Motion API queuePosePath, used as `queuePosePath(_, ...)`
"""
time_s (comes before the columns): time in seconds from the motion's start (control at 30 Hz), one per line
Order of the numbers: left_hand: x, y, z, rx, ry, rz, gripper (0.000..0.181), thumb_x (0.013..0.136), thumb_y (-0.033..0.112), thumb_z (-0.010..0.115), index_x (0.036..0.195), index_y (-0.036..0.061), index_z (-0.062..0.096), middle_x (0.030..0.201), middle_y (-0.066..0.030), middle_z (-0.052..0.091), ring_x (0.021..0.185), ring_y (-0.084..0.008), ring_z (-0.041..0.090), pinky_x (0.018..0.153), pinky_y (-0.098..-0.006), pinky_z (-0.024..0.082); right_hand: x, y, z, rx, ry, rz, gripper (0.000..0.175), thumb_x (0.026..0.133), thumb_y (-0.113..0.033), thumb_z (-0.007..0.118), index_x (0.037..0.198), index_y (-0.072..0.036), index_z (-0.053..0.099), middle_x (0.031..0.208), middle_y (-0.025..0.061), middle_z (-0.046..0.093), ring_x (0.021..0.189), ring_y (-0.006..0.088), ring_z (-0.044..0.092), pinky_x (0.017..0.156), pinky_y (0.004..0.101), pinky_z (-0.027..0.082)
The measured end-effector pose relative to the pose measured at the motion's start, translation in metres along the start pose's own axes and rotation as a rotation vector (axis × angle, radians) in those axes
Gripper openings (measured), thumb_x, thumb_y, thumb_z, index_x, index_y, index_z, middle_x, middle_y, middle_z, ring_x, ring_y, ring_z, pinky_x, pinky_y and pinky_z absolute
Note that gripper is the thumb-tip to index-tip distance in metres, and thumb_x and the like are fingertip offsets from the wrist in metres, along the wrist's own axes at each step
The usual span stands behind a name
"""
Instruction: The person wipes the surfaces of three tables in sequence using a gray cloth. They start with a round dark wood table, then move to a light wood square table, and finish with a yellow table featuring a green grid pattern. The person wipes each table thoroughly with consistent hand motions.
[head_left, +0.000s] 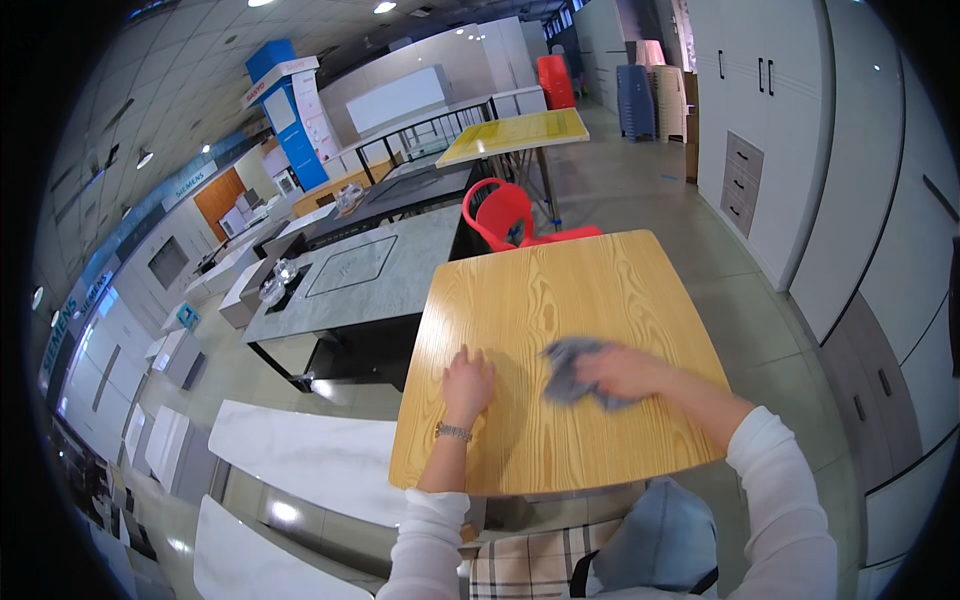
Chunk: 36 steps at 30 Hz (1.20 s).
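A wood-grain table (525, 300) with rounded corners stands before me. On its right part my right hand (616, 372), somewhat blurred, is closed on a crumpled grey cloth (571, 371) against the tabletop. My left hand (469, 382) rests on the left part of the table with its fingers spread and nothing in it; a metal watch or bracelet (454, 431) circles that wrist.
A red plastic chair (501, 212) stands at the table's far edge. Left are a grey stone-topped table (420, 262) and white marble-look tabletops (322, 442). A yellow-topped table (517, 133) is farther off. White cabinets (772, 135) line the right.
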<state>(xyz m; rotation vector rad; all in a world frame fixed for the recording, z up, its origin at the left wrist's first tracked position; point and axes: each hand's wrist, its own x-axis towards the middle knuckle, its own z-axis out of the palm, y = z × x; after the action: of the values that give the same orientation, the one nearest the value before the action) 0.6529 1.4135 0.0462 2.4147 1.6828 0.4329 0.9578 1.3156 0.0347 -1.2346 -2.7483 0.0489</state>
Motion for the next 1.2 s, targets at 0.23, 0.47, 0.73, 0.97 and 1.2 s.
queuePosePath(0.23, -0.100, -0.030, -0.018, 0.233, 0.022, 0.135, 0.058, 0.095, 0.044, 0.042, 0.137, 0.0041, 0.045, 0.144, -0.0247, 0.037, 0.137, -0.0359, 0.032, 0.110, -0.0504, 0.026, 0.003, -0.011, 0.012, -0.167, 0.289, 0.802, 0.033, 0.086, -0.023, 0.049, 0.113, -0.007, 0.058, 0.117, 0.0091, 0.060, 0.105, 0.0289, 0.059, 0.085, 0.0456, 0.047)
queuePosePath(0.47, -0.099, -0.127, -0.032, 0.021, 0.106, -0.322, 0.061, 0.096, 0.043, 0.039, 0.138, -0.0011, 0.037, 0.132, -0.0285, 0.047, 0.114, -0.0402, 0.053, 0.090, -0.0487, 0.047, 0.071, -0.151, 0.035, -0.015, 0.123, -0.367, 0.043, 0.090, -0.026, 0.051, 0.132, -0.016, 0.051, 0.145, 0.0036, 0.041, 0.124, 0.0264, 0.048, 0.102, 0.0442, 0.039)
queuePosePath(0.73, -0.104, -0.116, -0.007, 0.122, 0.195, -0.218, 0.052, 0.096, 0.034, 0.037, 0.137, 0.0033, 0.041, 0.136, -0.0230, 0.047, 0.114, -0.0377, 0.054, 0.094, -0.0466, 0.045, 0.141, 0.008, 0.020, -0.108, 0.078, 0.576, 0.041, 0.092, -0.031, 0.045, 0.132, -0.024, 0.051, 0.150, 0.0017, 0.033, 0.134, 0.0260, 0.037, 0.103, 0.0561, 0.033)
queuePosePath(0.97, -0.102, -0.117, -0.010, 0.184, 0.109, 0.008, 0.053, 0.096, 0.034, 0.039, 0.141, 0.0064, 0.039, 0.145, -0.0214, 0.037, 0.136, -0.0345, 0.032, 0.110, -0.0432, 0.029, 0.213, 0.097, 0.023, 0.028, 0.060, 1.006, 0.048, 0.097, -0.034, 0.034, 0.143, -0.024, 0.040, 0.155, -0.0016, 0.024, 0.143, 0.0261, 0.021, 0.113, 0.0527, 0.016)
queuePosePath(1.2, -0.102, -0.109, -0.020, 0.118, 0.048, -0.038, 0.051, 0.098, 0.032, 0.035, 0.141, 0.0043, 0.038, 0.146, -0.0215, 0.035, 0.137, -0.0338, 0.031, 0.110, -0.0416, 0.028, 0.334, 0.078, 0.052, -0.022, 0.146, 0.676, 0.044, 0.093, -0.029, 0.040, 0.135, -0.017, 0.049, 0.145, 0.0024, 0.041, 0.135, 0.0250, 0.036, 0.109, 0.0469, 0.026)
